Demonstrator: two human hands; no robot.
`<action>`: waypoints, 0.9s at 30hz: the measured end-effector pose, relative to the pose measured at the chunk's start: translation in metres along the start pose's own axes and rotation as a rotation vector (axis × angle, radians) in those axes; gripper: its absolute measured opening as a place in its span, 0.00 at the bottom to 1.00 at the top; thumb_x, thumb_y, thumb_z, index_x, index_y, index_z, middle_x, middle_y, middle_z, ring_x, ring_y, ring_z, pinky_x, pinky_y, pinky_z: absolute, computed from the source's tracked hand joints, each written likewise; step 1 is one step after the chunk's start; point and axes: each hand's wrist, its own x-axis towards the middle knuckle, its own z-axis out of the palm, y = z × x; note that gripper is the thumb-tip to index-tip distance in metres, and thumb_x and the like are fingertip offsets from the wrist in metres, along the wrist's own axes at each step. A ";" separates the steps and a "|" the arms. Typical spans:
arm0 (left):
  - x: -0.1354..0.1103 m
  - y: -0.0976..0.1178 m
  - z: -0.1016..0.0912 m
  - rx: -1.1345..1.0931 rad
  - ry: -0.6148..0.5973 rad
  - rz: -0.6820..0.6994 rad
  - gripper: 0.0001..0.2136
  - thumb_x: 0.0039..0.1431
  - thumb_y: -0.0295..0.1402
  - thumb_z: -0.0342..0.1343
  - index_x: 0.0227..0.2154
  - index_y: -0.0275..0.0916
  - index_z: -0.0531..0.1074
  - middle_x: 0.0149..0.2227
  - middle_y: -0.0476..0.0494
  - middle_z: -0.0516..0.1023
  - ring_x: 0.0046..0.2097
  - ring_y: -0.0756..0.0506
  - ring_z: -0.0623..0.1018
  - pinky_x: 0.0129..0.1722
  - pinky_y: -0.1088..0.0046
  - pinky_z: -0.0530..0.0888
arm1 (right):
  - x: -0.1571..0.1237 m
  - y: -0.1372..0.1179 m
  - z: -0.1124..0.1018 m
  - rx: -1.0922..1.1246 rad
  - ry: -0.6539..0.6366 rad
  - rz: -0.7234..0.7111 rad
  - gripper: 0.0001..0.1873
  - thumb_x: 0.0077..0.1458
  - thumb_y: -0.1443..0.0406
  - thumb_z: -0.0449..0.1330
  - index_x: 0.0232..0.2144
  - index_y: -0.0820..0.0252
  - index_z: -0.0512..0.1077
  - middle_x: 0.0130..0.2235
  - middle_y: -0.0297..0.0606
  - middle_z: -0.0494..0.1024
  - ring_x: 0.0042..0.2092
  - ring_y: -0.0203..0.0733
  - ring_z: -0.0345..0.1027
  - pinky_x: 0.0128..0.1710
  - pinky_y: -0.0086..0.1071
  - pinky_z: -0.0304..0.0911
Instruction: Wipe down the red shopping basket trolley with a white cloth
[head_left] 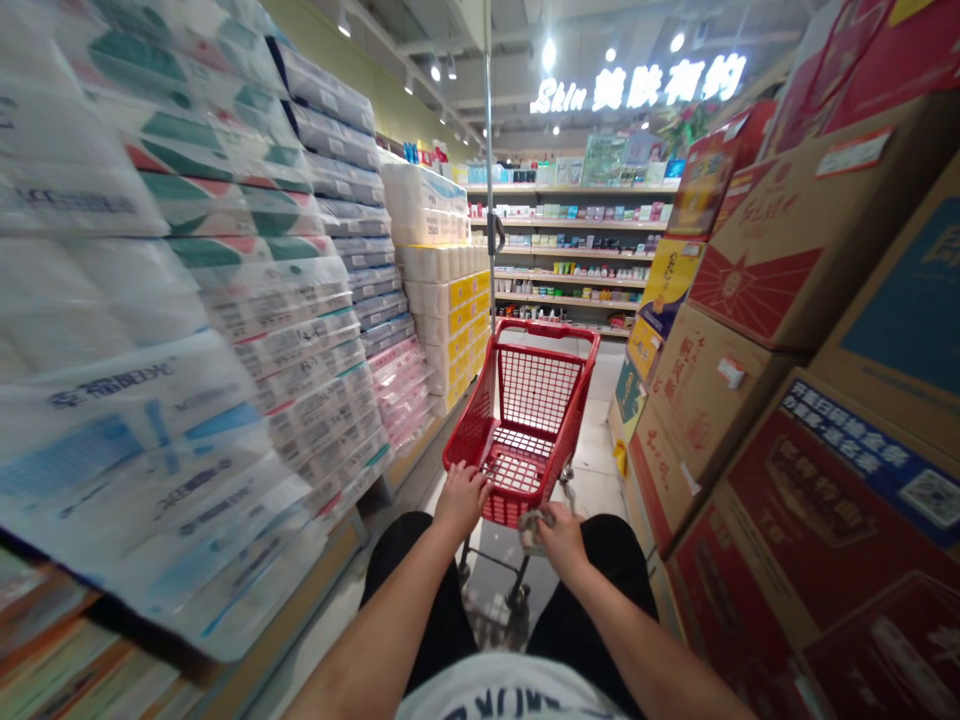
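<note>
A red plastic shopping cart point(517, 470) with a grid-like basket stands right in front of my knees. My left hand point(463, 497) lies over the near left corner of its rim, fingers curled over the edge. At the near right corner, my right hand point(561, 532) is closed on a crumpled greyish cloth point(532, 530), which is against the basket's side. The cart's handle point(551, 329) is at the far end, away from me. Its wheels show partly below, near the floor.
Wrapped tissue packs point(277, 280) are stacked high on the left. Cardboard boxes point(765, 230) rise on the right, close to my arm. A thin metal pole point(489, 130) stands beyond the cart, before shelves of small goods point(570, 252). Pale floor tiles run between the stacks.
</note>
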 end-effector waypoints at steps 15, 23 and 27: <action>0.000 0.001 -0.003 0.026 -0.021 0.008 0.14 0.64 0.38 0.45 0.37 0.39 0.75 0.44 0.40 0.75 0.55 0.38 0.68 0.59 0.51 0.60 | 0.000 0.007 0.009 0.028 -0.050 0.179 0.08 0.43 0.70 0.55 0.28 0.57 0.72 0.29 0.36 0.75 0.30 0.42 0.70 0.29 0.32 0.65; 0.001 0.000 -0.002 0.005 -0.006 0.008 0.13 0.64 0.37 0.46 0.37 0.38 0.75 0.44 0.39 0.76 0.55 0.38 0.69 0.59 0.50 0.60 | 0.002 -0.001 0.002 0.057 -0.014 0.036 0.07 0.44 0.68 0.54 0.28 0.57 0.71 0.32 0.37 0.74 0.34 0.42 0.70 0.35 0.33 0.65; 0.000 0.000 -0.001 0.018 -0.007 0.013 0.14 0.64 0.38 0.45 0.37 0.38 0.75 0.44 0.39 0.75 0.55 0.37 0.68 0.59 0.50 0.61 | 0.003 0.001 0.005 0.022 -0.053 0.073 0.07 0.41 0.70 0.55 0.26 0.57 0.71 0.30 0.37 0.74 0.33 0.42 0.70 0.33 0.33 0.65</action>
